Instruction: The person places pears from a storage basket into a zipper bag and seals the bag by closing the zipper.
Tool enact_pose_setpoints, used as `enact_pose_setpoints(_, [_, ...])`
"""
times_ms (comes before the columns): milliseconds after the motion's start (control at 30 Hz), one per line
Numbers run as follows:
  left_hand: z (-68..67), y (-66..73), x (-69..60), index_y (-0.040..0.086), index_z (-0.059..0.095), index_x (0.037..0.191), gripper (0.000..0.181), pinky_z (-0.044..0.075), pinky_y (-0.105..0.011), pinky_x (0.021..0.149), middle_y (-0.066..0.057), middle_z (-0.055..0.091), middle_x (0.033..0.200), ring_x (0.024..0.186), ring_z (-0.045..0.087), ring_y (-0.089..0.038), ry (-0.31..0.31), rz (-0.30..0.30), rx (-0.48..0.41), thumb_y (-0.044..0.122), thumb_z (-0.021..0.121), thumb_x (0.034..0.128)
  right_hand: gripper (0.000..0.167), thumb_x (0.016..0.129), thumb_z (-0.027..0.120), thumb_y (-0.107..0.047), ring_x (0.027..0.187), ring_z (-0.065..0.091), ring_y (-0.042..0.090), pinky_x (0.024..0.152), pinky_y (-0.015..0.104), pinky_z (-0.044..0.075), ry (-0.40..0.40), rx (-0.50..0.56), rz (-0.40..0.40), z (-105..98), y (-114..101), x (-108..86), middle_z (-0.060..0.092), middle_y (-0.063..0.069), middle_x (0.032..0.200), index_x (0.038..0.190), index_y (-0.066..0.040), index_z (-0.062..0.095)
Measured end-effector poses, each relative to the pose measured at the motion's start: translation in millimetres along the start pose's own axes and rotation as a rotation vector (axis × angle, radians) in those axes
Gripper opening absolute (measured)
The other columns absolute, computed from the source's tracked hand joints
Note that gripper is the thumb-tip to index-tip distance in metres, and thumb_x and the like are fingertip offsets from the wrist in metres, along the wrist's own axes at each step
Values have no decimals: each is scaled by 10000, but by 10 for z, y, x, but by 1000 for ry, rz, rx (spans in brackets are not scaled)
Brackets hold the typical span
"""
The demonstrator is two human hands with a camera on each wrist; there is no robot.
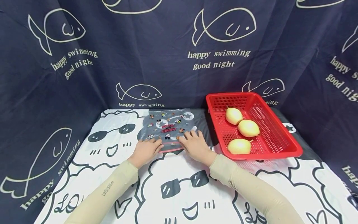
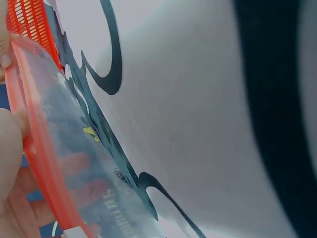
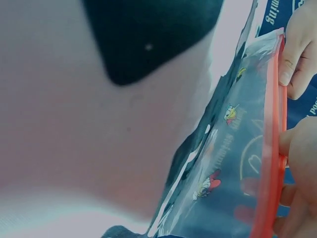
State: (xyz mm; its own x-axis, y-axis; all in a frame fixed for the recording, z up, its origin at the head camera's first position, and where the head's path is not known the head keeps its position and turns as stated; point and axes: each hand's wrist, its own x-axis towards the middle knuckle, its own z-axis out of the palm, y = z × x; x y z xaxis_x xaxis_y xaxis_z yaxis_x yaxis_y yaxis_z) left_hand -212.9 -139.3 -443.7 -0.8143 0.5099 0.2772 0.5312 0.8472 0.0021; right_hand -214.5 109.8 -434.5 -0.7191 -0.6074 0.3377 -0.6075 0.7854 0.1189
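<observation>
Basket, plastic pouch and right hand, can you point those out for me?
Basket point(image 1: 271, 155), head view: on its front rim.
Plastic pouch point(image 1: 169, 127), head view: on its printed middle.
Right hand point(image 1: 195, 145), head view: on its back.

Near the bench's far edge, clear, glossy plastic film is seen in a pouch point(image 1: 169, 125), its surface lightly wrinkled and streaked with highlights; its red edge strip point(image 3: 270, 148) is formed of smooth, shiny plastic. Toward the bench's right edge, hard, glossy red plastic, perforated through walls and floor, is shown in a basket point(image 1: 274, 156), where smooth, faintly lustrous skin is displayed by yellow pears point(image 1: 249, 128). The bench point(image 1: 167, 169) is covered in matt printed cloth and backed by creased, matt navy fabric point(image 1: 170, 40). Smooth, matt cloth is seen in the beige sleeves point(image 1: 107, 186).
</observation>
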Motion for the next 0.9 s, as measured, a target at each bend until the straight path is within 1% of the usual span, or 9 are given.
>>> enact_pose_setpoints(100, [10,5,-1,166,613,1013,166,473,-435,576,-54,678,885,729,654,-284,51,20,28,326,569,1016,173,971,637,-261,953,533,335,813,536,431,18,0,8,-8,-2,6,560,108,996,1100,-150,606])
enact_pose_setpoints(233, [-4,16,1,171,584,968,128,447,-425,612,-51,655,869,769,630,-284,94,37,60,292,600,1003,161,963,645,-263,935,539,330,798,535,437,60,4,14,-17,-8,13,571,113,1025,1073,-153,603])
enact_pose_setpoints(300, [-23,24,3,176,569,946,124,431,-422,633,-48,633,853,786,616,-281,101,39,72,280,615,995,156,961,646,-271,926,546,325,791,534,439,83,6,16,-26,-11,15,579,111,1042,1059,-157,605])
enact_pose_setpoints(367, [-50,36,5,182,564,935,126,416,-411,636,-43,615,844,794,612,-275,95,34,75,280,617,995,149,960,645,-280,926,551,322,788,534,440,104,9,17,-35,-12,17,585,107,1049,1043,-162,607])
enact_pose_setpoints(467, [-79,45,12,188,561,929,127,409,-401,633,-37,598,839,801,610,-269,86,34,84,281,613,997,141,965,638,-289,919,546,321,783,529,437,124,13,26,-55,-13,18,583,99,1027,1026,-166,608])
enact_pose_setpoints(533, [-96,45,17,187,560,921,132,420,-407,642,-39,599,842,805,610,-271,97,41,90,279,621,993,138,973,626,-295,909,538,324,774,524,435,136,17,33,-70,-12,23,579,97,1008,1018,-166,607])
enact_pose_setpoints(767, [-159,30,40,167,549,902,165,419,-401,608,-50,617,859,761,585,-262,207,91,123,285,628,986,152,990,605,-313,886,505,312,732,493,421,168,32,64,-175,4,63,543,82,945,974,-163,584])
enact_pose_setpoints(900, [-213,39,61,161,551,891,164,413,-403,612,-50,618,858,748,579,-256,272,119,120,269,637,980,157,981,616,-288,869,501,313,723,490,422,194,13,61,-262,32,77,522,82,914,945,-144,565])
